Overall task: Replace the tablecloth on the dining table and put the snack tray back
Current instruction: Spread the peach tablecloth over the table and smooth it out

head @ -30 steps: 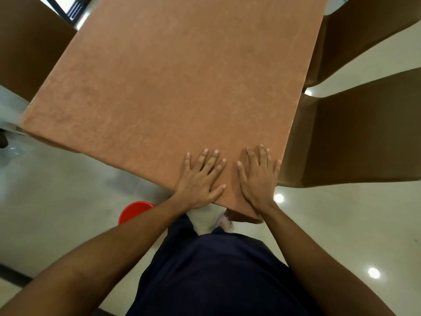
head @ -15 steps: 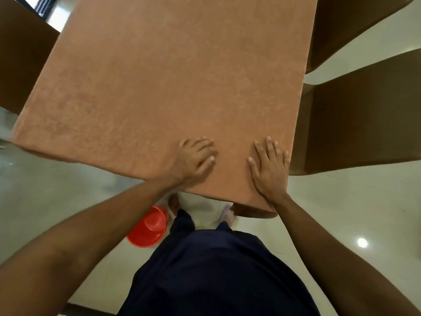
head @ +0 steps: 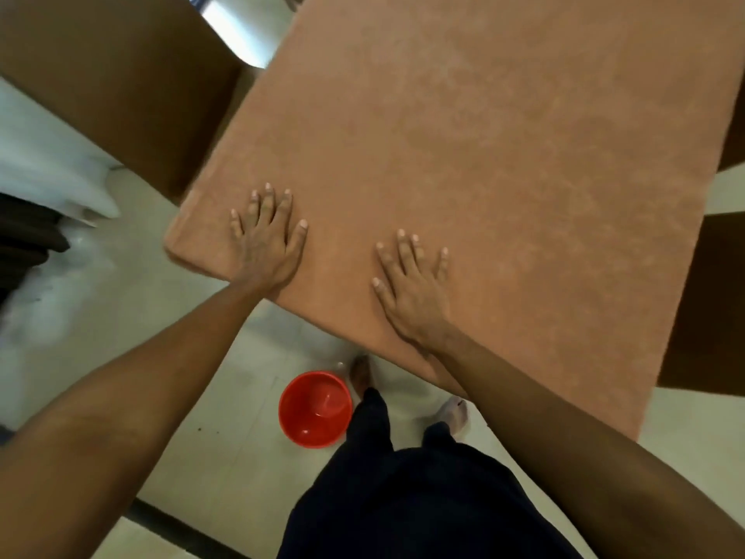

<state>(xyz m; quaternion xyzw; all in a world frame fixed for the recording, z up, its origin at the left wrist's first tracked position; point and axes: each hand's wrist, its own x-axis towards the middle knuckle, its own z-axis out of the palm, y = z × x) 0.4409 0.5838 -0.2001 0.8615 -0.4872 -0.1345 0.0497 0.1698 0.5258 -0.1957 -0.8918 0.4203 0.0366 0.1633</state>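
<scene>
A terracotta-brown tablecloth covers the whole dining table top and lies smooth. My left hand rests flat on the cloth near the table's near left corner, fingers spread, holding nothing. About a hand's width to its right, my right hand lies flat with spread fingers along the near edge. No snack tray is in view.
A brown covered chair stands at the table's left side, and another brown chair at the right. A red plastic bowl sits on the pale tiled floor by my feet. White and dark fabric lies at the far left.
Both hands slid left along the near edge, from the right corner toward the left corner. They are now farther apart, and the left hand's fingers are spread flat again.
</scene>
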